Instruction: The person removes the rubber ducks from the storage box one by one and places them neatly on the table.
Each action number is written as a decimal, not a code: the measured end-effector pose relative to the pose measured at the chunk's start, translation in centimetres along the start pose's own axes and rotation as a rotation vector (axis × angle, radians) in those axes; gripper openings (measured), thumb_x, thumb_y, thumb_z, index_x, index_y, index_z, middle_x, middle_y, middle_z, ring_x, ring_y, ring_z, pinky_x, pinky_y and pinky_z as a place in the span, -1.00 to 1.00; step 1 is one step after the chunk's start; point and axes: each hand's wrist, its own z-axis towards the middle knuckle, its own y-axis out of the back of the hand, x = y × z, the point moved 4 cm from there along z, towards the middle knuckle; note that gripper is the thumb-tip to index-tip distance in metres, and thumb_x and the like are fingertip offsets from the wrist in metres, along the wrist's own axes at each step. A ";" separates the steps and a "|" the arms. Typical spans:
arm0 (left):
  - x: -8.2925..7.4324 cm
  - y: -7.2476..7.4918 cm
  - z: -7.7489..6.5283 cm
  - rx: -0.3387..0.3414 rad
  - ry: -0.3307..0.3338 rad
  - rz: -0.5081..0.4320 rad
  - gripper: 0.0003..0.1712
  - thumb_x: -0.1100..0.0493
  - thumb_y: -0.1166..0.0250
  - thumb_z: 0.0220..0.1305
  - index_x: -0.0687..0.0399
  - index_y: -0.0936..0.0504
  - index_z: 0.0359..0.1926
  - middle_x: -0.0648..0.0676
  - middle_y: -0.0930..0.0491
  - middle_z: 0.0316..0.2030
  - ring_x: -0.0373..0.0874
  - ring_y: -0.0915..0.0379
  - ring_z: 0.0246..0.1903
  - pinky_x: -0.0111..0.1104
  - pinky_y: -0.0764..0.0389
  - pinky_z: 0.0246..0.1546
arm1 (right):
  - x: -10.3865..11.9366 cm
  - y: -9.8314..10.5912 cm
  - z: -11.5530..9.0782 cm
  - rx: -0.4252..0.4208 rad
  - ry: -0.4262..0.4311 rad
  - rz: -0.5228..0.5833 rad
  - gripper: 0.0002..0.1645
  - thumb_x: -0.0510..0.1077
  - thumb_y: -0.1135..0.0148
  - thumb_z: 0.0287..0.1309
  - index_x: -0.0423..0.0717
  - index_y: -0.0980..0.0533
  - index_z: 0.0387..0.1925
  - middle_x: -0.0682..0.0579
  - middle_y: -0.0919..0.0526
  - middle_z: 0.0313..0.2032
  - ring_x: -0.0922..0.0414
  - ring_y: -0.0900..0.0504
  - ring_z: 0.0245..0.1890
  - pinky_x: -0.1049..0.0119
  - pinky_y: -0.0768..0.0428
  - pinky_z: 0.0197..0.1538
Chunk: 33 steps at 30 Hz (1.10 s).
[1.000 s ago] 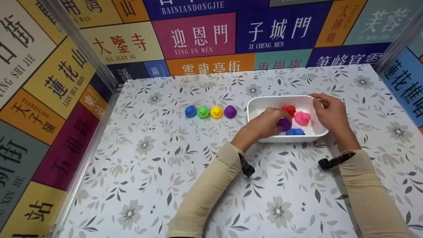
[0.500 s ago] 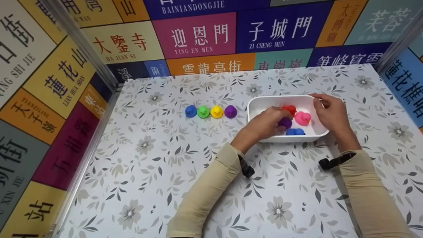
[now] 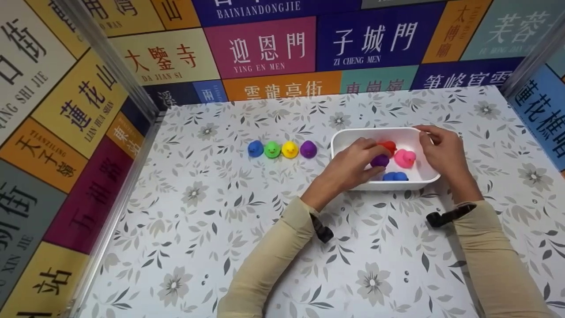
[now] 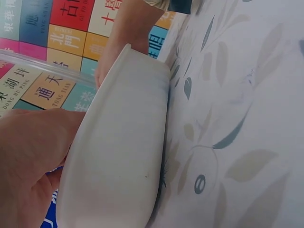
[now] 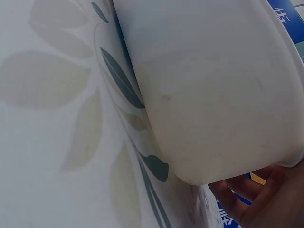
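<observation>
Head view: left hand pinches purple duck, partly hidden, facing unclear; right hand grips white tray, long axis left-right.

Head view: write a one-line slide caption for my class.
Left hand holds a purple duck at a white tray gripped by the right hand; four ducks stand in a row beside it.
</observation>
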 end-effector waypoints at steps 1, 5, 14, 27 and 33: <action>0.0 0.1 -0.2 -0.021 -0.008 0.011 -0.64 -0.02 -0.42 0.50 -0.13 -0.72 0.23 0.00 -0.65 0.21 -0.15 -0.51 0.24 -0.53 -0.57 0.25 | 0.0 0.0 0.0 -0.001 0.000 -0.002 -0.44 0.19 0.00 0.64 0.08 -0.62 0.41 -0.19 -0.72 0.29 0.28 -0.59 0.03 0.48 -0.41 0.02; 0.0 0.8 -1.2 -0.098 -0.038 0.036 -0.63 -0.04 -0.39 0.52 -0.13 -0.70 0.26 0.00 -0.64 0.19 -0.15 -0.51 0.25 -0.53 -0.57 0.27 | 0.0 0.0 -0.1 0.001 -0.005 -0.005 -0.44 0.19 0.01 0.65 0.09 -0.61 0.41 -0.19 -0.72 0.30 0.21 -0.59 0.04 0.44 -0.40 0.02; 0.9 2.4 -2.8 -0.182 -0.077 0.008 -0.64 -0.04 -0.33 0.57 -0.09 -0.70 0.26 -0.01 -0.64 0.20 -0.18 -0.53 0.28 -0.56 -0.53 0.33 | -0.1 0.0 -0.1 -0.009 0.003 0.004 -0.44 0.19 -0.01 0.64 0.09 -0.62 0.40 -0.18 -0.72 0.29 0.27 -0.58 -0.02 0.46 -0.40 -0.03; 2.7 4.2 -5.4 -0.200 -0.052 -0.035 -0.59 0.04 -0.35 0.56 -0.02 -0.67 0.33 0.04 -0.64 0.21 -0.15 -0.55 0.26 -0.53 -0.52 0.38 | -0.2 -0.3 0.1 0.020 -0.038 0.010 -0.42 0.20 0.04 0.65 0.10 -0.58 0.45 -0.18 -0.70 0.33 0.09 -0.54 0.05 0.34 -0.41 0.01; 3.5 5.0 -6.3 -0.202 -0.013 -0.039 -0.57 0.04 -0.34 0.56 -0.03 -0.66 0.36 0.05 -0.64 0.23 -0.14 -0.54 0.29 -0.48 -0.54 0.39 | -0.3 -0.4 0.1 0.024 -0.047 0.006 -0.42 0.21 0.04 0.66 0.12 -0.57 0.46 -0.17 -0.68 0.35 0.07 -0.54 0.07 0.36 -0.42 0.02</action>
